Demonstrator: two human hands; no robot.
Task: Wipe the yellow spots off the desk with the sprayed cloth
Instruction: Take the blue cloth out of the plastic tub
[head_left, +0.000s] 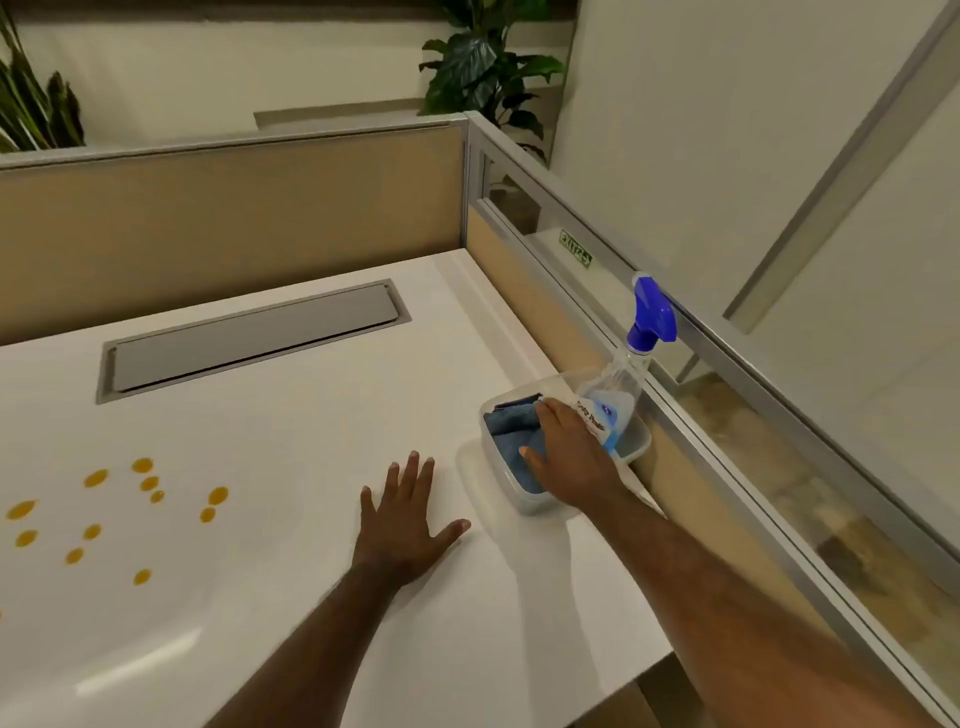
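Glossy white surface (291, 431); fuzzy blue cloth (511, 441) in a clear plastic tub (524, 501); brushed metal partition frame (727, 358).

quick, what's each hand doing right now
Left hand: open, flat on the desk, holding nothing.
Right hand: in the clear tub, on the blue cloth; cannot tell whether it has gripped it.
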